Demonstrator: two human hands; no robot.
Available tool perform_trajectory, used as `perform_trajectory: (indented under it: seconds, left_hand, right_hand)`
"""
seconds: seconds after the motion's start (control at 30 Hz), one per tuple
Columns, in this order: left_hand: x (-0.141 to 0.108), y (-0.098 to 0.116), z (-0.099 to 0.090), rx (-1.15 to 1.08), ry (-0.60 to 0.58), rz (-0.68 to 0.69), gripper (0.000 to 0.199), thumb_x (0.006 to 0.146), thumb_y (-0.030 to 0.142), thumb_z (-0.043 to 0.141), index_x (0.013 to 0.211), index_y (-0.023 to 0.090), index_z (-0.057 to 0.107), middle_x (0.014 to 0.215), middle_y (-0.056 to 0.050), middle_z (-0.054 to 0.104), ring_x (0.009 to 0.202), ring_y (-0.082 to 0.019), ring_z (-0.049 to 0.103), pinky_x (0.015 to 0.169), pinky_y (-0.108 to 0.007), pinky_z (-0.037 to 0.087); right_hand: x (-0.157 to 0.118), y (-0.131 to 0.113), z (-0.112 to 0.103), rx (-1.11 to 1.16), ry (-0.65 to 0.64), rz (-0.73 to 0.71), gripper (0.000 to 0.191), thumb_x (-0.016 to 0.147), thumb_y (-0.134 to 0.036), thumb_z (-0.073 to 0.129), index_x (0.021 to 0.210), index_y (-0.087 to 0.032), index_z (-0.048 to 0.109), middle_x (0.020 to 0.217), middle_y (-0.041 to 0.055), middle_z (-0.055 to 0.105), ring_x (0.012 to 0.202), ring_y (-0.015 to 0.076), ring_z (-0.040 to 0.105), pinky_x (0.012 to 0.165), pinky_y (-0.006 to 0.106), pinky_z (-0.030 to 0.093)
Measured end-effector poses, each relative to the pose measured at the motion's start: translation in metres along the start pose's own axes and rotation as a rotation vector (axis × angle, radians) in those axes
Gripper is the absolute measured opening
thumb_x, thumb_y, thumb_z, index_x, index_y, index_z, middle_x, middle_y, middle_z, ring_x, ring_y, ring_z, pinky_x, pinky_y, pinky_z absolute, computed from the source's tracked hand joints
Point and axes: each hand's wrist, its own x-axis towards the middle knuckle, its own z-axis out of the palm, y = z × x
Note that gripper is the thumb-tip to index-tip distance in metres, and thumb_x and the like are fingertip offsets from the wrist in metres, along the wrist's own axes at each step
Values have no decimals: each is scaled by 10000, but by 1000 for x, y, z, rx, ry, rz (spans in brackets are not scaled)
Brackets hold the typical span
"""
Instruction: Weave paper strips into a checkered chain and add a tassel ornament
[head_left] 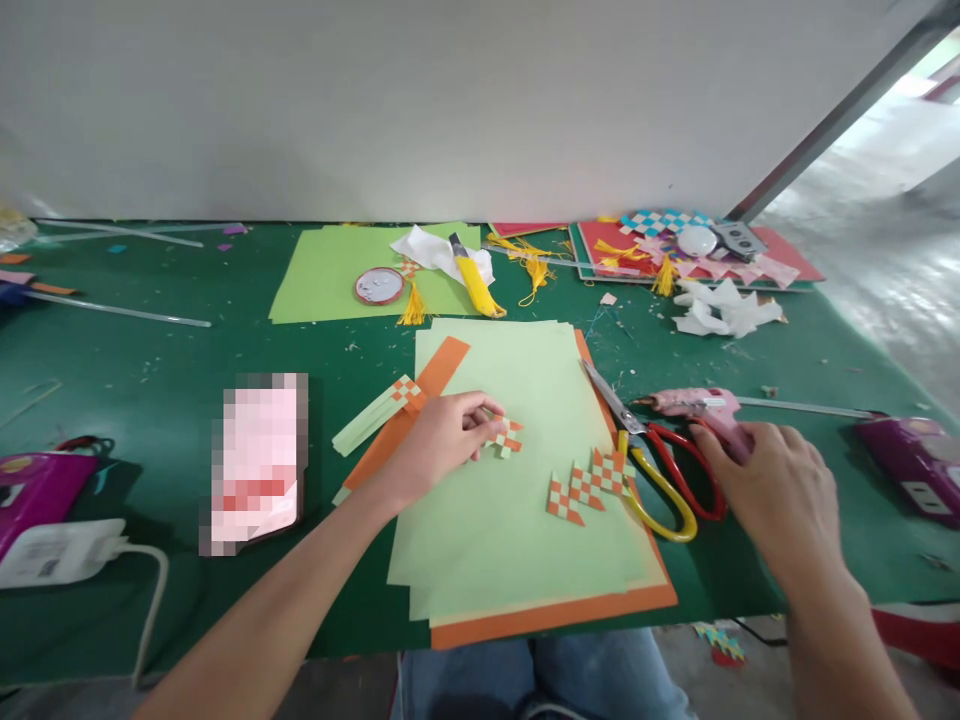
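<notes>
My left hand (457, 435) pinches a small orange and green woven paper piece (510, 437) over the stack of pale green sheets (510, 560). My right hand (780, 490) is closed round the handle of a pink glue gun (697, 403), which lies at the right with its nozzle pointing left. Between the stack and that hand are scissors (667, 490) with red and yellow handles. A longer zigzag woven piece (589, 485) rests on the sheets' right side. Left of my left hand, a woven strip (375, 412) lies across an orange paper strip (446, 367).
A phone (259, 460) and a white plug adapter (64, 553) lie at the left. Toward the back are a yellow cutter (476, 280), a round dish (379, 286), yellow tassels (535, 270) and crumpled white paper (727, 308). A purple power strip (911, 465) sits far right.
</notes>
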Motion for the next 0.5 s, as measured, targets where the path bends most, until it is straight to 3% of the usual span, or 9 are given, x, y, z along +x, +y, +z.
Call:
perform_trajectory:
  seconds: [0.13,0.27,0.4,0.5]
  left_hand:
    - [1,-1,2,13,8,11,204,843,374,596,904,194,670,651,-3,633,536,-124,567,507,-220,419]
    - [1,-2,3,15,21,5,189,841,367,605,882,192,662,627,6,631,525,-122,572,512,-219,421]
    - [0,-3,3,22,26,5,192,843,369,603,879,191,665,627,10,635,536,-121,580,540,-221,434]
    - [0,-3,3,15,21,2,204,847,379,596,875,190,669,618,14,630,542,-125,588,543,-221,434]
  right_hand:
    - [6,-8,-10,61,6,46,327,848,-543,523,863,-220,574,786,131,633,685,309,615,549,379,431]
    - [1,-36,-30,145,29,45,375,843,-538,552,1003,-199,562,776,115,650,690,309,640,553,362,426]
    - [-10,-71,-37,274,128,-114,364,841,-497,600,1031,-188,567,863,91,664,762,248,650,629,316,460]
    - [-16,-90,-34,323,129,-232,334,854,-447,608,1046,-177,566,880,75,663,769,218,640,668,306,481]
